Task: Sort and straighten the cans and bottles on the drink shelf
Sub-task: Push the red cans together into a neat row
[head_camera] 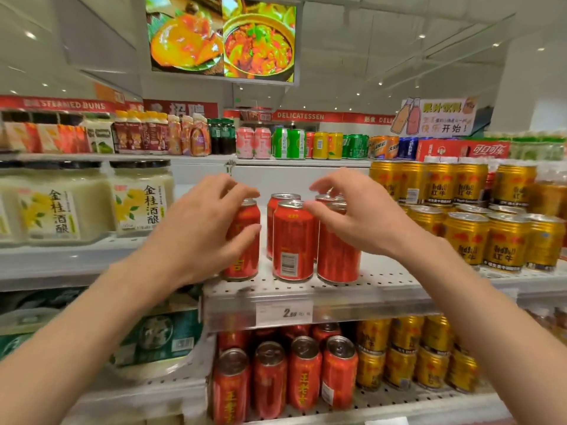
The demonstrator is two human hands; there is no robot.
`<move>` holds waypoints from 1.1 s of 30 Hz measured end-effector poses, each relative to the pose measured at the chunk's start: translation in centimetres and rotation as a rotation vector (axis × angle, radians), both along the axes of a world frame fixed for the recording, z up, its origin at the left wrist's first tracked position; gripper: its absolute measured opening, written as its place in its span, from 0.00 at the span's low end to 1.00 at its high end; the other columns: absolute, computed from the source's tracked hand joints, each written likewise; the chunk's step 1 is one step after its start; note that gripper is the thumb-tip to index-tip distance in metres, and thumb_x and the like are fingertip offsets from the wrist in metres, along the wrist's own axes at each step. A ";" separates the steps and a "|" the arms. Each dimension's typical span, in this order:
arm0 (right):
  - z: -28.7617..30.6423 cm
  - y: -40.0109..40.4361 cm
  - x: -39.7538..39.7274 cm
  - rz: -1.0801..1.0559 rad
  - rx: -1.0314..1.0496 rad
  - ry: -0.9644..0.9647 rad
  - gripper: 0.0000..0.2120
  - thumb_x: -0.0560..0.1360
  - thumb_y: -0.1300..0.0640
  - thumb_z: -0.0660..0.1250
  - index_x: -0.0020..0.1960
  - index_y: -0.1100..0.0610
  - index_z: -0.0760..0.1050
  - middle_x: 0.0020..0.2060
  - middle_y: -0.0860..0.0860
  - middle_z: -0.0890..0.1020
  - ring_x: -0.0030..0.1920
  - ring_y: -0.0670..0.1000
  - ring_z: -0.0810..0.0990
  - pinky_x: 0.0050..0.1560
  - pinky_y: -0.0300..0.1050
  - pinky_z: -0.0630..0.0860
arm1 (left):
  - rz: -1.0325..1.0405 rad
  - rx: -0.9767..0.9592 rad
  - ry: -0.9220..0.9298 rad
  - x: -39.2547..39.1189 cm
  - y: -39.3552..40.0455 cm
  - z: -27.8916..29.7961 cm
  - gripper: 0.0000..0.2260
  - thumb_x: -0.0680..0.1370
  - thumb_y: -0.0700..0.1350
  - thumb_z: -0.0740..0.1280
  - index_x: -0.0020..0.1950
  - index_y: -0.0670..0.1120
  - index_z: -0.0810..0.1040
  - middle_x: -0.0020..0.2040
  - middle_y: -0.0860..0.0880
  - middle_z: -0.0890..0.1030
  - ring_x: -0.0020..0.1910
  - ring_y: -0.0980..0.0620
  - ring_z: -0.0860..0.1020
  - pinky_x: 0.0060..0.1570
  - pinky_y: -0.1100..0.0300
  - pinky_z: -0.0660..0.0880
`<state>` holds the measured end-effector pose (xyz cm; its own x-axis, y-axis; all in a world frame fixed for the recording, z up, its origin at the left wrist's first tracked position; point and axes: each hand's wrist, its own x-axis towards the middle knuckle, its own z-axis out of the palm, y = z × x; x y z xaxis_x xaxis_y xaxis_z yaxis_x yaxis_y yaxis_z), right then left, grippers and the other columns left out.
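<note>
You are curling your left hand point(211, 222) around the leftmost red herbal-tea can point(244, 240) at the shelf's point(383, 286) nine o'clock, while your right hand point(346, 216) is hovering unclenched over the three o'clock can point(337, 256); likely rigid, slick and weighty, so grasp mid-body.

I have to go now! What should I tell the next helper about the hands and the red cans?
Left hand: grips the leftmost red can on the middle shelf.
Right hand: curled over the rightmost red can; grip unclear.
Middle can shows its barcode, not its label.
Done: front red cans stand upright.
Left: turn labels forward and even out the row.
</note>
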<state>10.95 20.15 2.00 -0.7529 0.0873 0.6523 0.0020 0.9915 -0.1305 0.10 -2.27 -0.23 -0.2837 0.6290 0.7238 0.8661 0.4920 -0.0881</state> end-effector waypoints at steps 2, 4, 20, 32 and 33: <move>0.6 -0.6 -1.1 -0.001 0.044 -0.144 0.23 0.77 0.34 0.62 0.63 0.49 0.76 0.57 0.47 0.80 0.56 0.48 0.77 0.57 0.48 0.77 | 0.048 -0.058 0.013 -1.3 -0.4 1.3 0.26 0.75 0.63 0.61 0.68 0.50 0.73 0.58 0.49 0.74 0.55 0.53 0.72 0.53 0.55 0.73; 0.9 -0.8 -1.6 0.009 0.040 -0.216 0.25 0.75 0.32 0.63 0.61 0.50 0.77 0.54 0.47 0.81 0.53 0.50 0.79 0.51 0.47 0.77 | 0.087 -0.102 -0.016 -2.7 -0.6 2.0 0.29 0.74 0.69 0.58 0.67 0.52 0.73 0.58 0.50 0.73 0.57 0.51 0.73 0.54 0.53 0.74; 2.1 -0.8 -1.8 0.069 -0.070 -0.328 0.24 0.74 0.34 0.66 0.65 0.44 0.76 0.55 0.42 0.79 0.51 0.45 0.80 0.51 0.44 0.78 | -0.072 0.028 -0.353 -4.9 -0.6 0.5 0.26 0.72 0.70 0.60 0.63 0.55 0.76 0.58 0.57 0.79 0.53 0.61 0.77 0.53 0.56 0.78; 3.0 -0.9 -1.9 0.077 -0.022 -0.394 0.27 0.71 0.32 0.68 0.67 0.41 0.72 0.60 0.42 0.77 0.57 0.45 0.78 0.56 0.45 0.76 | -0.091 0.057 -0.389 -4.9 -0.6 0.7 0.28 0.69 0.71 0.59 0.61 0.56 0.76 0.58 0.58 0.79 0.53 0.61 0.77 0.52 0.55 0.79; 2.7 -1.2 -2.2 0.036 0.025 -0.373 0.30 0.70 0.30 0.68 0.67 0.43 0.71 0.58 0.43 0.76 0.56 0.46 0.78 0.55 0.45 0.76 | -0.087 0.057 -0.387 -4.8 -0.5 0.7 0.28 0.69 0.71 0.59 0.61 0.57 0.76 0.58 0.58 0.79 0.53 0.61 0.77 0.52 0.56 0.79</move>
